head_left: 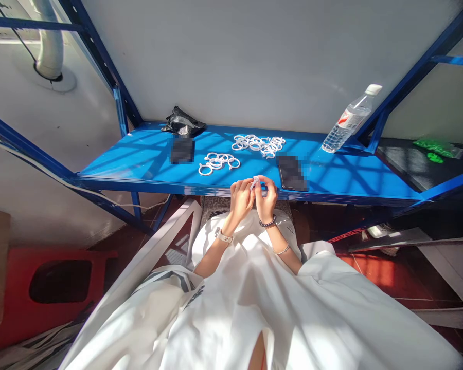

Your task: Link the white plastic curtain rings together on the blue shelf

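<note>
White ring (253,183), as far as I can make out, sits pinched between the fingertips of the left hand (241,199) and right hand (266,199), near the front edge of the blue table (139,164). I judge it light, stiffish, perhaps slick; thumb and forefinger suit its thin rim.

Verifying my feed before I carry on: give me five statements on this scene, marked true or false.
1. The left hand and right hand meet at a small white piece. True.
2. The bottle has no cap. False: a white cap is on it.
3. White rings lie on the blue table, beyond the hands. True.
4. The phone lies at the table's far left corner. False: it lies at the near edge, beside the right hand.
5. The dark beaded bracelet is on the right wrist. True.
</note>
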Demonstrator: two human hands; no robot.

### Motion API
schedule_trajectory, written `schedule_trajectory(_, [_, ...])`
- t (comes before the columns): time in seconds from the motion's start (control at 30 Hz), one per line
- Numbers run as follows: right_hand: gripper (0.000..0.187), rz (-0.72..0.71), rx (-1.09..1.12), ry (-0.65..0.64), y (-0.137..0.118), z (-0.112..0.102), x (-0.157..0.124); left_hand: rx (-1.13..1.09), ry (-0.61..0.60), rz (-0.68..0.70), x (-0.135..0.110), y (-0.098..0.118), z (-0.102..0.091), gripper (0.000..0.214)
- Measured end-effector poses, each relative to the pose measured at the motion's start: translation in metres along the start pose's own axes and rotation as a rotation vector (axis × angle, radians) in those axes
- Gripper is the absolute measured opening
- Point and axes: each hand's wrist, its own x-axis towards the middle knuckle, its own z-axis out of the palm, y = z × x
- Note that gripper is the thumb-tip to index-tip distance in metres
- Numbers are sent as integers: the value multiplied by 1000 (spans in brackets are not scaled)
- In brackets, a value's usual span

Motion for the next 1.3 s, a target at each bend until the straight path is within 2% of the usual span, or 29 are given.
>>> schedule_trajectory(0.43, [22,37,66,7,-7,0,2,4,-87,-67,0,1,-2,33])
schedule_trajectory(1.3, [23,76,128,-11,-1,0,1,5,-73,-57,0,1,-2,34])
